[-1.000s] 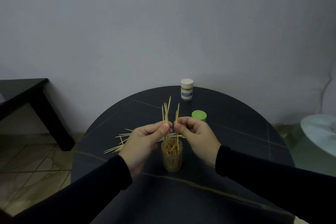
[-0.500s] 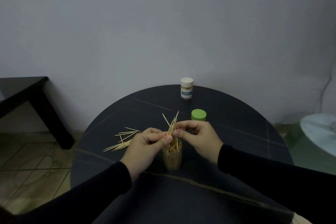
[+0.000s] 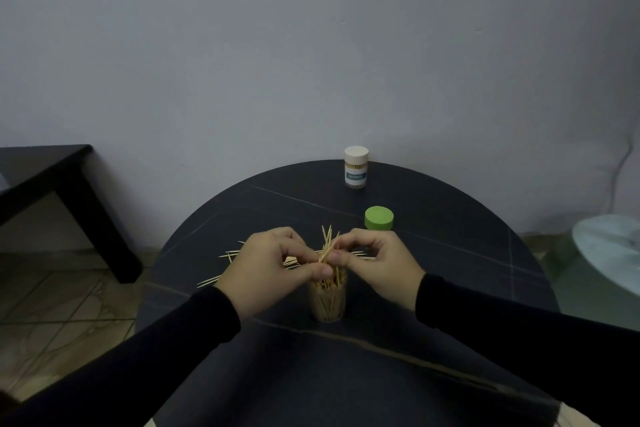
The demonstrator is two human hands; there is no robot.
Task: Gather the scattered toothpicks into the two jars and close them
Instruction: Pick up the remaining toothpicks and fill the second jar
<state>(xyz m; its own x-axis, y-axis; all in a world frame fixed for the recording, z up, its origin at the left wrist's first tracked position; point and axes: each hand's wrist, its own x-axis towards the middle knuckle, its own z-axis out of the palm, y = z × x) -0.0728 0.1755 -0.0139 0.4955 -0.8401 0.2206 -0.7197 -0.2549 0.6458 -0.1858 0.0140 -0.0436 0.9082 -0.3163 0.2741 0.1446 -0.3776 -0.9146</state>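
An open clear jar (image 3: 328, 302) full of toothpicks stands in the middle of the round black table (image 3: 450, 253). Directly above its mouth, my left hand (image 3: 273, 270) and my right hand (image 3: 374, 263) both pinch a small bundle of toothpicks (image 3: 327, 243), whose lower ends reach into the jar. Loose toothpicks (image 3: 221, 267) lie on the table behind my left hand, partly hidden by it. A green lid (image 3: 379, 217) sits behind my right hand. A second jar (image 3: 356, 167) with a cream lid on it stands at the table's far edge.
A dark side table (image 3: 52, 177) stands to the left over a tiled floor. A pale round glass surface (image 3: 609, 246) shows at the right edge. A grey wall rises close behind the table.
Both hands have lowered the bundle of toothpicks from upright above the jar down into its mouth, and the picks now stick out less above my fingers.
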